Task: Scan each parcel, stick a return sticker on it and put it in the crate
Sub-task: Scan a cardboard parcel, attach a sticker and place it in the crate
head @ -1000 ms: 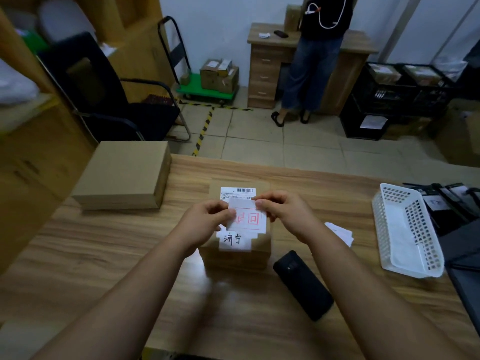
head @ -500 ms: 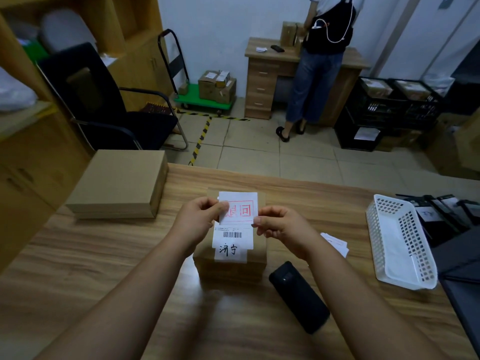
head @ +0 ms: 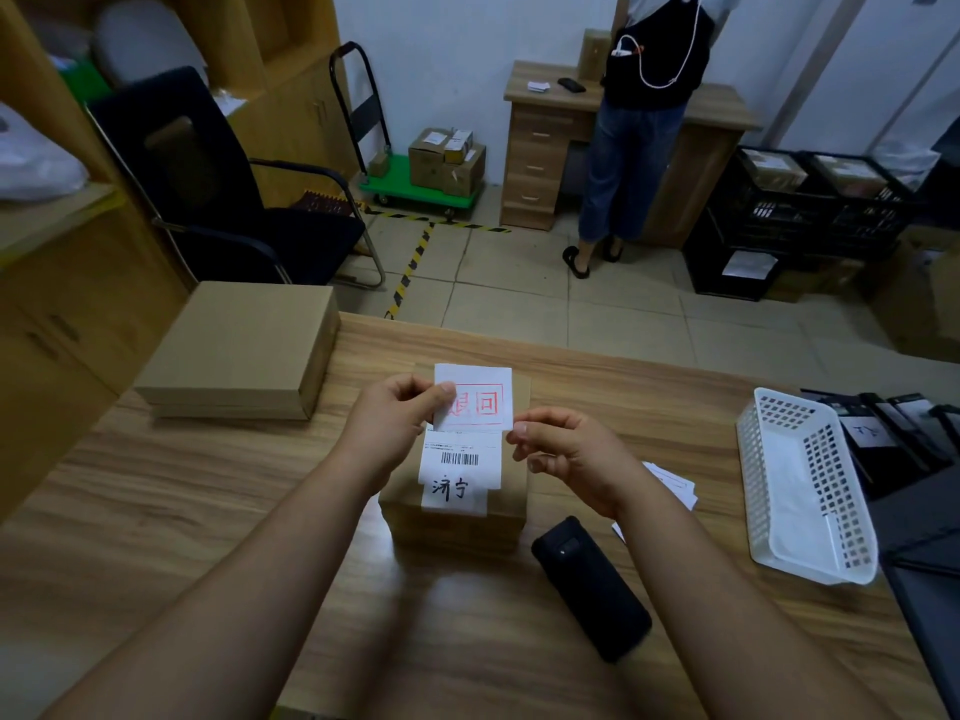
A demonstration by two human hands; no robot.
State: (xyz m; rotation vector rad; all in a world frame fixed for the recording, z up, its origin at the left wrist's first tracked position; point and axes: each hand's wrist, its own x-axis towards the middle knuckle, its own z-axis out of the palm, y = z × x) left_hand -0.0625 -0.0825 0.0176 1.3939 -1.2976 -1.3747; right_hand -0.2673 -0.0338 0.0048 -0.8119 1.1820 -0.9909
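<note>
- Stretching under both forearms, the wooden table (head: 156, 511) carries everything near the hands.
- Far beyond the hands, a person in jeans (head: 631, 163) stands at a wooden desk (head: 540, 148), with black crates (head: 810, 210) well off to the right hand's far side.
- A flat cardboard box (head: 239, 350) lies to the outer side of the left hand, well apart from it.
- A white plastic basket (head: 800, 485) sits to the outer side of the right hand.
- The parcel (head: 457, 517), a small brown carton with a barcode label, rests on the table just below and between the two hands.
- A black handheld scanner (head: 592, 589) lies under the right wrist, just beside the parcel.
- The left hand (head: 389, 423) pinches the left edge of the return sticker (head: 475, 397), thumb on its face.
- The right hand (head: 566, 449) pinches the sticker's lower right corner; the sticker is held above the parcel's far end.
</note>
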